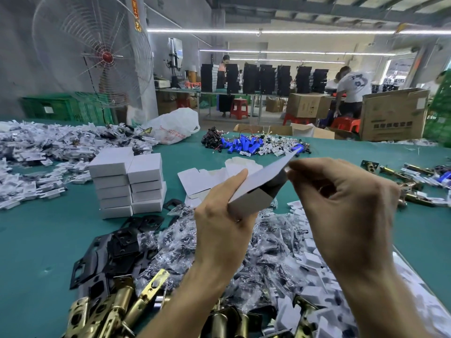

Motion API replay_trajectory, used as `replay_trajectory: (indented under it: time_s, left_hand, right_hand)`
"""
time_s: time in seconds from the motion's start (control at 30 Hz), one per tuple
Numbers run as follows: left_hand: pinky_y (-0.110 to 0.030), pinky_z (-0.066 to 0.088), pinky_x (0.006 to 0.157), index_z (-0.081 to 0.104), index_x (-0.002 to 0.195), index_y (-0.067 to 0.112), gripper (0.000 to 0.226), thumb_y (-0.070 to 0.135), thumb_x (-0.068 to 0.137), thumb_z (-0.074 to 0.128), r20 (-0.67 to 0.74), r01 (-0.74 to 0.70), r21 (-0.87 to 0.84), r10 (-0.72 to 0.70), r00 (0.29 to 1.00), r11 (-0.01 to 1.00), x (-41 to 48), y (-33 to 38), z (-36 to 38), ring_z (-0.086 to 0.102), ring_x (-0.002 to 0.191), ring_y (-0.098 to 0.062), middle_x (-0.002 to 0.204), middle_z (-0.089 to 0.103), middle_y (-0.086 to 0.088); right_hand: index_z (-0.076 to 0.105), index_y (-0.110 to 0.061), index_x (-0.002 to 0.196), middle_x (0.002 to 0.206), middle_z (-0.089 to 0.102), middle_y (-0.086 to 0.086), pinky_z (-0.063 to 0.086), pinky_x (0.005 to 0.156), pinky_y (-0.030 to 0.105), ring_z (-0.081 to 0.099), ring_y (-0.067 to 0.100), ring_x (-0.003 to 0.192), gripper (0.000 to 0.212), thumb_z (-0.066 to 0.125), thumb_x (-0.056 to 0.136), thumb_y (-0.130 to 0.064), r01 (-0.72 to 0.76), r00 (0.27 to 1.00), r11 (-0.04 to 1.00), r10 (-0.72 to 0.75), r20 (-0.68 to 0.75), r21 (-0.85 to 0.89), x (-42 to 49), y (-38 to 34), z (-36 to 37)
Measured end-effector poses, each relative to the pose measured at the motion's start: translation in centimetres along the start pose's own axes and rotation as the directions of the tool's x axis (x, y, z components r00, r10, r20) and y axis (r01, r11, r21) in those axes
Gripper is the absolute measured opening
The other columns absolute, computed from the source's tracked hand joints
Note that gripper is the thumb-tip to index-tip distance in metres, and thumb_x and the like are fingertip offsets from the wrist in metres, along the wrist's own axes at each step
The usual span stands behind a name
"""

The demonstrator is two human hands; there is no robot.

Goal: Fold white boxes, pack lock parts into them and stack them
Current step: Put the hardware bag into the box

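Both my hands hold one white box (258,185) up over the green table (44,242). My left hand (223,215) grips its lower end, thumb on top. My right hand (341,206) pinches its upper edge near the raised flap. The box is partly opened out, and its dark inside shows. Two stacks of folded white boxes (128,181) stand to the left. Flat white box blanks (202,178) lie behind my hands. Below my hands lie clear bags of small parts (266,250), black plates (117,247) and brass latch bolts (114,311).
White packets (48,152) cover the table's left side. Blue cylinders with wires (246,143) and a white plastic bag (174,126) lie at the far edge. More brass latches (412,181) lie at right. Cardboard boxes (393,113), red stools and people stand beyond the table.
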State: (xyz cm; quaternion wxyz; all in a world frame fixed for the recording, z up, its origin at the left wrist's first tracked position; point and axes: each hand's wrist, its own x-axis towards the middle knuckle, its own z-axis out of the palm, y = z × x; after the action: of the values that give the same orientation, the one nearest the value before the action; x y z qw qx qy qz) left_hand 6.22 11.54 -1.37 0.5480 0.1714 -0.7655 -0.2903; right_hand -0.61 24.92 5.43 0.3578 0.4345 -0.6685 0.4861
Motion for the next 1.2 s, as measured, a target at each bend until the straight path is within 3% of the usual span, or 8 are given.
replay_trajectory:
  time_s: [0.27,0.43,0.5,0.63,0.8,0.93,1.07,1.2]
  left_hand:
    - [-0.006,0.032,0.052,0.070,0.103,0.010,0.025,0.024,0.084,0.077,0.148,0.069,0.079,-0.081,0.986,0.994,0.0,-0.3,0.2,0.044,0.056,0.001,0.078,0.066,-0.005]
    - [-0.018,0.034,0.050,0.069,0.101,0.034,0.020,0.024,0.084,0.072,0.236,0.106,0.090,-0.124,0.964,0.990,-0.1,-0.6,0.2,0.048,0.057,-0.003,0.067,0.057,0.009]
    - [-0.025,0.038,0.048,0.064,0.089,0.037,0.017,0.023,0.082,0.069,0.270,0.115,0.113,-0.142,0.952,0.987,-0.3,-0.8,0.1,0.047,0.055,-0.006,0.062,0.056,0.011]
    - [-0.016,0.039,0.049,0.057,0.075,0.057,0.032,0.029,0.078,0.071,0.330,0.201,0.115,-0.228,0.916,0.973,-0.3,-0.7,0.0,0.053,0.058,0.000,0.067,0.061,0.024]
    - [-0.026,0.056,0.058,0.065,0.090,0.048,0.023,0.032,0.077,0.073,0.433,0.447,-0.137,-0.352,0.830,0.884,-0.1,-0.1,0.0,0.066,0.070,-0.010,0.082,0.069,0.017]
    - [-0.032,0.061,0.063,0.066,0.103,0.034,0.029,0.013,0.086,0.077,0.514,0.588,-0.408,-0.356,0.780,0.699,0.0,0.7,0.0,0.073,0.088,-0.016,0.094,0.073,0.009]
    - [-0.038,0.063,0.073,0.058,0.116,0.022,0.044,0.018,0.079,0.081,0.478,0.614,-0.555,-0.389,0.788,0.561,0.3,1.0,0.1,0.074,0.094,-0.020,0.102,0.074,0.001]
    - [-0.032,0.061,0.079,0.052,0.114,0.026,0.042,0.014,0.083,0.079,0.396,0.601,-0.553,-0.453,0.799,0.577,0.5,0.6,0.3,0.072,0.094,-0.013,0.108,0.070,-0.002]
  right_hand:
    - [0.078,-0.014,0.094,0.071,0.071,0.008,0.051,0.058,0.039,0.063,0.026,0.061,0.013,0.072,0.086,-0.006,-0.072,0.994,0.993,0.079,0.075,-0.095,-0.9,1.5,1.7]
    - [0.079,-0.018,0.094,0.076,0.073,0.007,0.051,0.065,0.038,0.063,0.027,0.068,0.019,0.067,0.086,-0.004,-0.153,0.969,0.980,0.174,0.173,-0.127,-1.4,2.2,2.4]
    - [0.079,-0.023,0.098,0.078,0.069,0.004,0.046,0.068,0.030,0.058,0.021,0.071,0.028,0.063,0.087,-0.004,-0.214,0.926,0.965,0.250,0.283,-0.153,-1.4,2.7,2.5]
    - [0.078,-0.027,0.101,0.088,0.058,-0.004,0.032,0.071,0.000,0.047,0.005,0.076,0.038,0.055,0.087,0.000,-0.307,0.833,0.942,0.336,0.440,-0.137,-1.1,2.9,2.3]
    - [0.062,-0.039,0.110,0.100,0.061,-0.007,0.049,0.072,0.017,0.059,-0.003,0.083,0.036,0.064,0.088,-0.010,-0.360,0.918,0.932,0.346,0.193,0.041,-0.8,3.0,1.8]
    - [0.048,-0.036,0.134,0.111,0.057,-0.012,0.055,0.076,0.033,0.064,0.006,0.089,0.055,0.072,0.086,-0.030,-0.601,0.751,0.793,0.517,0.411,0.101,-0.8,3.7,1.5]
    - [0.065,-0.027,0.110,0.095,0.074,0.005,0.059,0.071,0.041,0.073,0.026,0.078,0.020,0.058,0.094,-0.037,-0.754,0.514,0.649,0.490,0.704,0.099,-1.3,3.8,2.3]
    - [0.065,-0.021,0.110,0.088,0.075,0.009,0.058,0.060,0.032,0.073,0.031,0.071,0.015,0.058,0.097,-0.019,-0.787,0.530,0.572,0.433,0.729,0.232,-1.9,3.9,3.2]
